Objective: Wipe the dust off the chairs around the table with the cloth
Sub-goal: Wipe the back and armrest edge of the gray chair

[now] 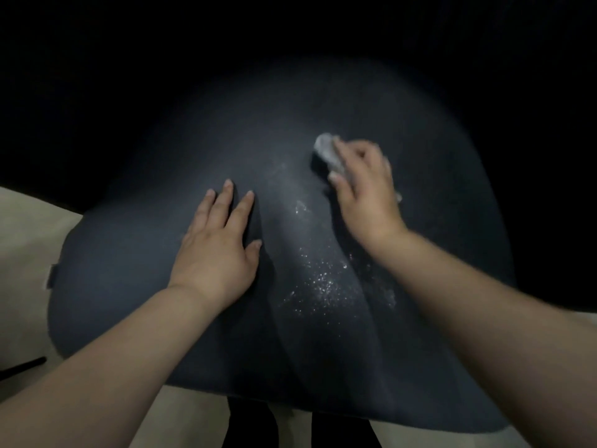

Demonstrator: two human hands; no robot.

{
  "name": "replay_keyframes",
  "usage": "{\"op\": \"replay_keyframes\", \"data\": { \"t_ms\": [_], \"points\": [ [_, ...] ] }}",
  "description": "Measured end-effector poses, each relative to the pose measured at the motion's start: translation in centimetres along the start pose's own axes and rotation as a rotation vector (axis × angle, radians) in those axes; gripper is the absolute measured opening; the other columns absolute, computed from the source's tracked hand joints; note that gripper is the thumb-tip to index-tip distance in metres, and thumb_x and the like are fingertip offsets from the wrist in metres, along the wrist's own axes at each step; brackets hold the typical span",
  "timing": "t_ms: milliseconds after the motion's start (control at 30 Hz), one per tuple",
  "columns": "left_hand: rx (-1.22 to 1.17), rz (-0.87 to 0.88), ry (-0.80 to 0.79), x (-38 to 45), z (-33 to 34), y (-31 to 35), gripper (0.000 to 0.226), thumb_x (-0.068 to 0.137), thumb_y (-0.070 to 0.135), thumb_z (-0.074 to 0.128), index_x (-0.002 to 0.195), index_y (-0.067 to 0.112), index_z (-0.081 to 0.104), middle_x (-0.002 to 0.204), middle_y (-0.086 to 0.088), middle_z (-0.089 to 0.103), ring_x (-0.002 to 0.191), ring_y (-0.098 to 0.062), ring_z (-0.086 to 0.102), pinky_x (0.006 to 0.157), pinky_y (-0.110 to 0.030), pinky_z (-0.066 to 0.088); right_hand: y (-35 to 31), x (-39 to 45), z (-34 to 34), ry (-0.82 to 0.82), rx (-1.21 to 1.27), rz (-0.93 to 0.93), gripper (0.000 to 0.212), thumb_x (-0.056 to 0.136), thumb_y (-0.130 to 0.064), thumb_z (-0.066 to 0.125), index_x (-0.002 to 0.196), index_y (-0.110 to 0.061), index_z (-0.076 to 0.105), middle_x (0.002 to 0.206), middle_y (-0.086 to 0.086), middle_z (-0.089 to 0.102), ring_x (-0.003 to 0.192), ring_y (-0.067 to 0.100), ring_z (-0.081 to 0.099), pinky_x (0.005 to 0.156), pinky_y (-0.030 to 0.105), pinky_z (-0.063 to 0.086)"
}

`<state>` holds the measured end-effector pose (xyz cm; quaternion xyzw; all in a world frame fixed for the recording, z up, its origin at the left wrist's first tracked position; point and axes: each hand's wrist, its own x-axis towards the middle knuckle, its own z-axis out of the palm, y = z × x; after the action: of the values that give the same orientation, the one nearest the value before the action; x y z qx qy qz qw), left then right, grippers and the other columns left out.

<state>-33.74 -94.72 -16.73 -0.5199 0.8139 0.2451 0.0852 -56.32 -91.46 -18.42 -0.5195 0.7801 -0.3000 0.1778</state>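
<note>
Dark chair seat [161,286] (dust-speckled), left hand [214,250] flat, right hand [365,185] gripping cloth [326,148], pale floor [22,227].

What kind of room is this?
Hard to say; it is dark. Probably indoors: a dark padded chair seat speckled with white dust stands on a pale floor.

Chair seat [161,176] lies open left; left hand [214,250] blocks centre.
</note>
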Motion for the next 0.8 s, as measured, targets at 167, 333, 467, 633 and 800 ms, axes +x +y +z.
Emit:
{"op": "replay_keyframes", "data": {
  "t_ms": [167, 333, 467, 633, 800],
  "points": [
    [-0.039, 0.008, 0.013, 0.0, 0.4, -0.2, 0.071, 0.094, 0.044, 0.046, 0.153, 0.035, 0.007, 0.161, 0.011, -0.01, 0.147, -0.013, -0.012, 0.12, -0.046, 0.014, -1.6, -0.6, 2.0, -0.134, -0.03, -0.138, 0.045, 0.089, -0.011, 0.061, 0.134, -0.016, 0.056, 0.123, 0.01, 0.055, 0.112, 0.031, 0.047, 0.099, 0.036, 0.038],
    [-0.006, 0.035, -0.01, -0.4, -0.2, -0.6, 0.073, 0.094, 0.044, 0.048, 0.153, 0.032, 0.008, 0.161, 0.011, -0.009, 0.147, -0.014, -0.009, 0.118, -0.046, 0.019, -1.8, -7.8, 0.4, -0.352, 0.016, -0.263, 0.04, 0.088, -0.01, 0.066, 0.127, -0.015, 0.062, 0.12, 0.004, 0.059, 0.109, 0.026, 0.051, 0.094, 0.044, 0.045],
    [0.021, 0.1, -0.028, -1.3, -0.2, -1.0, 0.073, 0.094, 0.043, 0.049, 0.154, 0.029, 0.01, 0.162, 0.008, -0.005, 0.148, -0.015, -0.007, 0.12, -0.039, 0.013, -1.0, -4.1, -0.3, -0.213, -0.042, -0.203, 0.033, 0.088, -0.007, 0.064, 0.122, -0.009, 0.065, 0.114, 0.011, 0.059, 0.105, 0.032, 0.052, 0.096, 0.033, 0.039],
    [0.033, 0.12, -0.002, -2.4, 0.6, -1.0, 0.073, 0.094, 0.043, 0.049, 0.154, 0.028, 0.01, 0.162, 0.007, -0.005, 0.148, -0.015, -0.009, 0.117, -0.031, 0.004, -1.3, -6.2, 0.3, -0.165, -0.092, -0.155, 0.036, 0.086, -0.006, 0.066, 0.122, -0.011, 0.066, 0.116, 0.012, 0.06, 0.107, 0.034, 0.052, 0.092, 0.04, 0.043],
    [0.05, 0.143, -0.028, -2.9, 0.5, -0.6, 0.073, 0.095, 0.043, 0.048, 0.154, 0.027, 0.009, 0.162, 0.007, -0.006, 0.148, -0.016, -0.009, 0.117, -0.032, 0.005, -1.0, -10.1, -1.7, -0.147, -0.021, -0.08, 0.035, 0.088, -0.004, 0.062, 0.122, -0.01, 0.065, 0.111, 0.009, 0.059, 0.103, 0.029, 0.053, 0.094, 0.03, 0.039]
  ]
}}
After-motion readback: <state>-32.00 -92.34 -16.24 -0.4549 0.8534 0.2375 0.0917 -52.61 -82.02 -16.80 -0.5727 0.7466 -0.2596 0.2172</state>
